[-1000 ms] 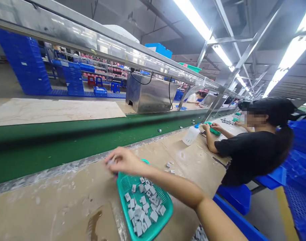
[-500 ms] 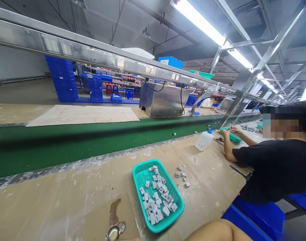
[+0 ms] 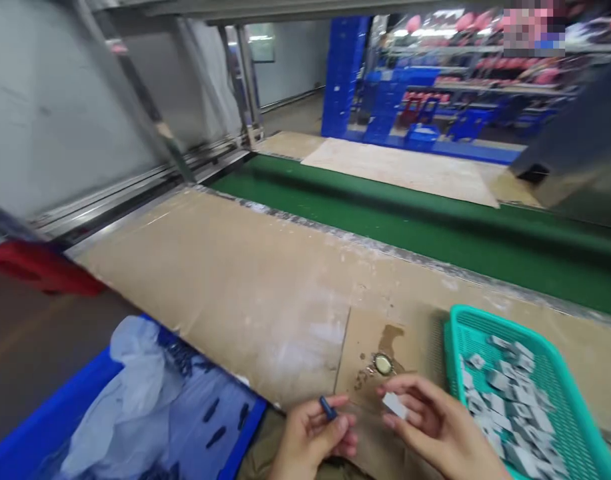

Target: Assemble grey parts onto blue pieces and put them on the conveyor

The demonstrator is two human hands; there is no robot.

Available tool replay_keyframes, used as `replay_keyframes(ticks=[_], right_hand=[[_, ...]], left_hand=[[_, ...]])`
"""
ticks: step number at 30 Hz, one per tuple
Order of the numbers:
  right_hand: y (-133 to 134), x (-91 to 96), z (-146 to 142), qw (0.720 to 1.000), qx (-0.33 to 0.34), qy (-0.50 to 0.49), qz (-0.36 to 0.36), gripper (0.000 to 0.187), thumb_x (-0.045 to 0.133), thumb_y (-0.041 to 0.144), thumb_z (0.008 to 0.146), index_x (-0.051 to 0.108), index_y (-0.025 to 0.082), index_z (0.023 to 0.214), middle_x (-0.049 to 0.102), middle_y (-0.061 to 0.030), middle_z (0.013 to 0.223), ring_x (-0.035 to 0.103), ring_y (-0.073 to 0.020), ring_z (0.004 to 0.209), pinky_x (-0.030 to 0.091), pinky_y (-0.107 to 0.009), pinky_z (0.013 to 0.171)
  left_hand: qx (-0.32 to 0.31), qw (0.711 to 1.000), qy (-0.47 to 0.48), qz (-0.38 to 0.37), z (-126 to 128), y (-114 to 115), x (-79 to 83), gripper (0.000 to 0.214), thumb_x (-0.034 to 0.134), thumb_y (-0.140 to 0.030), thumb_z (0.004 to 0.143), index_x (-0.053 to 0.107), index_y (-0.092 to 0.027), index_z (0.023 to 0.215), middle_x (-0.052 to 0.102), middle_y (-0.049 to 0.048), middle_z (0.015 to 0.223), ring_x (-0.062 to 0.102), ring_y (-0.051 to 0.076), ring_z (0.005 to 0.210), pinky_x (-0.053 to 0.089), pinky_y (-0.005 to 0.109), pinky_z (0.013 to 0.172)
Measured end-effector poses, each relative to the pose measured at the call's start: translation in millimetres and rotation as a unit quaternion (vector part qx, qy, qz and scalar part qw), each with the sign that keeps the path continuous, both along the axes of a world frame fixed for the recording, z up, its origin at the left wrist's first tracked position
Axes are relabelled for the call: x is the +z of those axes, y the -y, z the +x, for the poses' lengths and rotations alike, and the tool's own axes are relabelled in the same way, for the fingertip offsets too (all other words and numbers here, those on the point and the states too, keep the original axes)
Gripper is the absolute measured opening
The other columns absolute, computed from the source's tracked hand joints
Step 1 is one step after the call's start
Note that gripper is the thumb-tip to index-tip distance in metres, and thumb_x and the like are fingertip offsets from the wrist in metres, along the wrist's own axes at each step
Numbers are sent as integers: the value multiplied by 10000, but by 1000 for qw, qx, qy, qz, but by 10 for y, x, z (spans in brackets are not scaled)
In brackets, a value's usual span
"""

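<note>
My left hand point(image 3: 313, 437) is at the bottom centre, pinching a small dark blue part point(image 3: 328, 407) between thumb and fingers. My right hand point(image 3: 430, 427) is just to its right, fingers closed on a small grey-white block point(image 3: 394, 405). The two hands are close together over the near edge of the brown workbench point(image 3: 245, 280). Right of my right hand stands a teal mesh basket point(image 3: 455, 333) with several grey-white blocks point(image 3: 510, 407) in it.
A small round metal cap point(image 3: 383, 364) lies on a stained patch of the bench before my hands. A blue bin point(image 3: 50, 420) lined with clear plastic holds several dark parts at lower left. A green conveyor belt point(image 3: 435, 227) runs behind the bench; blue crates point(image 3: 343, 73) are stacked beyond.
The view has swung left and down, away from the seated co-worker. Both my hands have come into view at the near edge, each holding a small part.
</note>
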State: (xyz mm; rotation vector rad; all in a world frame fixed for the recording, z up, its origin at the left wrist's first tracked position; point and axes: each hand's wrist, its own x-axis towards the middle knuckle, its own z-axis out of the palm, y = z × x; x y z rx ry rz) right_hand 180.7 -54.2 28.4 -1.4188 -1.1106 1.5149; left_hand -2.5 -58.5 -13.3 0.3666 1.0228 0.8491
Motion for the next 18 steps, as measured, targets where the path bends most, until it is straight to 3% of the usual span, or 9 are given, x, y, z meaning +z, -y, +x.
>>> replay_keyframes(ticks=[5, 10, 14, 16, 18], right_hand=[[-1, 36, 109, 998, -36, 41, -34, 256, 749, 362, 609, 640, 210, 783, 623, -101, 1044, 630, -198, 793, 529, -265, 675], [-8, 137, 83, 995, -37, 17, -92, 264, 727, 399, 631, 690, 224, 826, 639, -42, 741, 585, -160, 594, 510, -267, 589], [-9, 174, 74, 990, -28, -18, -138, 322, 738, 399, 621, 689, 225, 887, 669, -55, 757, 625, -183, 682, 520, -268, 643], [4, 144, 87, 992, -3, 23, -128, 316, 730, 409, 630, 682, 227, 884, 675, -46, 702, 642, -185, 662, 530, -255, 624], [24, 78, 118, 991, 30, 120, -59, 309, 689, 451, 661, 682, 220, 866, 674, -39, 628, 645, -185, 573, 540, -245, 556]], left_hand=[[5, 1000, 8, 9, -42, 103, 40, 536, 816, -404, 554, 650, -66, 936, 679, 138, 784, 630, 175, 621, 522, 263, 584], [-13, 1000, 18, 18, -59, 107, 118, 465, 767, -358, 643, 630, -70, 980, 671, 140, 849, 626, 179, 680, 521, 293, 658], [-20, 999, 25, 11, -75, 92, 118, 453, 767, -350, 642, 637, -78, 980, 674, 131, 832, 621, 169, 655, 516, 287, 649], [-20, 999, 33, 10, -74, 103, 94, 453, 767, -353, 640, 642, -89, 986, 674, 126, 823, 618, 160, 641, 510, 272, 635], [-27, 997, 63, 19, -63, 127, 54, 476, 764, -372, 642, 642, -105, 1016, 673, 123, 819, 618, 156, 630, 501, 262, 617]])
